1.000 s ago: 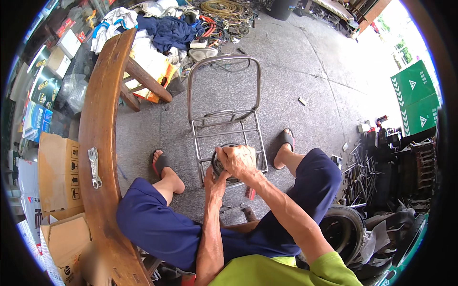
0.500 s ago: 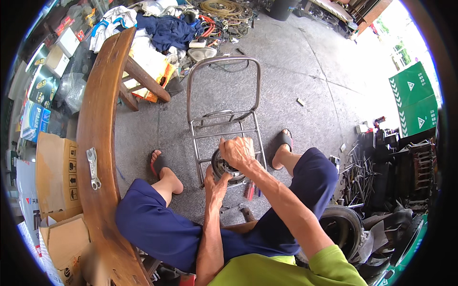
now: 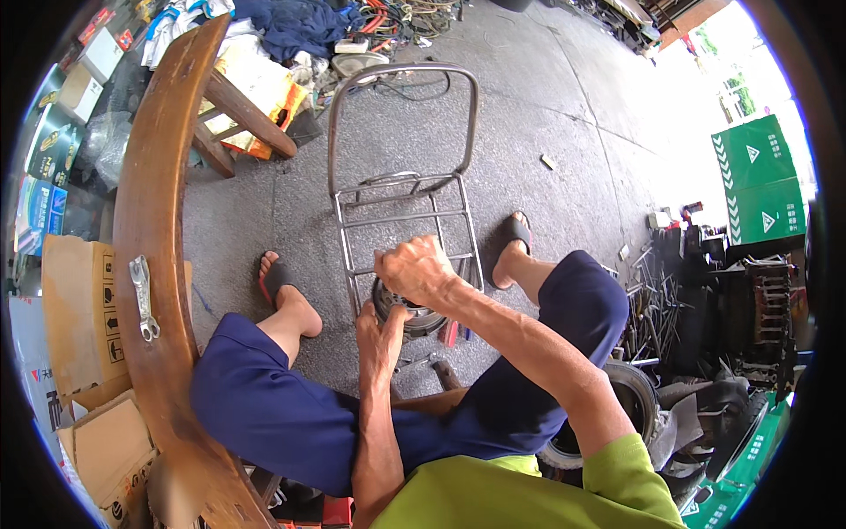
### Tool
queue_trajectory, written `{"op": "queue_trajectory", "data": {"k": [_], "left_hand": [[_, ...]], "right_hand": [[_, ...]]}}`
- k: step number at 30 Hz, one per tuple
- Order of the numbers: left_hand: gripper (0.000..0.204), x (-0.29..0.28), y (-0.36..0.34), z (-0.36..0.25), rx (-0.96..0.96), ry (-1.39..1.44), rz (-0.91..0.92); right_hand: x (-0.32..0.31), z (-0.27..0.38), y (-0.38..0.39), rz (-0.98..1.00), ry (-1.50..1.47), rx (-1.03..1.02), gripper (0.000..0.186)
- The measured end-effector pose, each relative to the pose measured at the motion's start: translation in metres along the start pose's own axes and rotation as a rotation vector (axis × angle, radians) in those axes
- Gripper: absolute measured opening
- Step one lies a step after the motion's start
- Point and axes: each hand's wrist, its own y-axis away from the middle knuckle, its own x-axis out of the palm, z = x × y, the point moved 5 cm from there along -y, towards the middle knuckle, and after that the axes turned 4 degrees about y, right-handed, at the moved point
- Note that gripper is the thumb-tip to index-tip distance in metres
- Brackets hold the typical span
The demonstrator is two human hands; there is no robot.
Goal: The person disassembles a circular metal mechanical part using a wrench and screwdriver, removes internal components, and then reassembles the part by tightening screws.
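Note:
A round dark-and-silver metal part, like a wheel hub (image 3: 425, 326), rests on the near end of a metal tube rack (image 3: 333, 141) between my feet. My left hand (image 3: 379, 333) grips the hub's near-left rim, with the thumb across its edge. Over the hub's top is my right hand (image 3: 418, 269), curled into a fist; whatever its fingers hold is hidden beneath it. A red-handled tool (image 3: 451, 332) lies on the floor just right of the hub.
A long wooden bench (image 3: 150, 194) runs along my left, with a combination-type wrench (image 3: 141, 295) on it. Cardboard boxes (image 3: 84, 317) stand beyond. On the right are scattered metal tools (image 3: 656, 300), a tyre (image 3: 639, 397) and a green board (image 3: 756, 181). Cloths (image 3: 304, 31) lie far left.
My right hand has shifted left across the top of the hub and turned. The left hand keeps its hold. The whole view has shifted slightly.

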Motion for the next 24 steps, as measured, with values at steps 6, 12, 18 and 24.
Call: {"op": "queue_trajectory", "data": {"k": [6,12,18,24], "left_hand": [[0.03,-0.001,0.015,0.001,-0.032,-0.096,-0.011],[0.044,-0.004,0.013,0.023,0.119,-0.044,-0.104],[0.09,0.005,0.017,0.049,0.004,-0.004,-0.152],[0.092,0.004,0.016,0.048,-0.049,0.116,-0.037]], "right_hand": [[-0.003,0.008,0.012,-0.187,0.048,-0.139,0.023],[0.005,0.021,0.017,-0.355,0.112,-0.269,0.027],[0.005,0.023,0.03,-0.365,0.087,-0.302,0.026],[0.002,0.024,0.024,-0.378,0.122,-0.432,0.026]]}}
